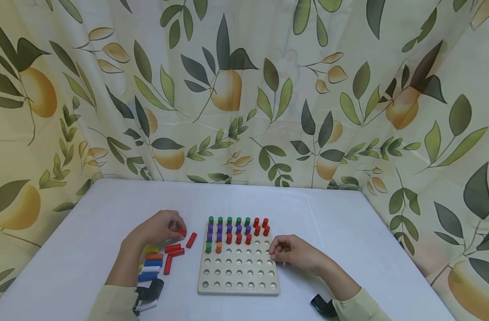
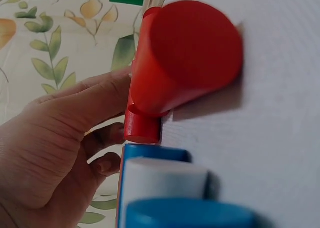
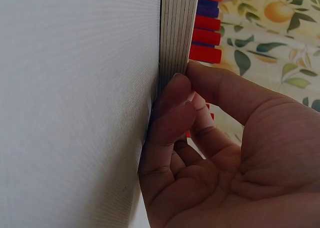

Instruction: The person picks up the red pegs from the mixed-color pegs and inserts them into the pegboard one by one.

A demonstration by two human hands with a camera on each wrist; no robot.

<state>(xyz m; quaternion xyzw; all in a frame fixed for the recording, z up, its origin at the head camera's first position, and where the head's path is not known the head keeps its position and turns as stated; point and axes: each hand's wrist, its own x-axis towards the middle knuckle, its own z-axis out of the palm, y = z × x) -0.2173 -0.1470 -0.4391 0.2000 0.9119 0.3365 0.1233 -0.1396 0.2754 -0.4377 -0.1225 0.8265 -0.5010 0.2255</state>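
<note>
A pale wooden pegboard lies in the middle of the table, its far rows filled with green, purple and red pegs, plus one orange peg. Left of it, my left hand pinches a red peg at its fingertips. Several loose red pegs lie close by that hand; one red peg looms large in the left wrist view. My right hand grips the board's right edge with curled fingers, and in the right wrist view its fingertips press against the board's layered side.
Below the left hand lies a column of loose pegs: yellow, orange, blue and white. A white cloth covers the table. A leaf-and-fruit patterned curtain hangs behind it.
</note>
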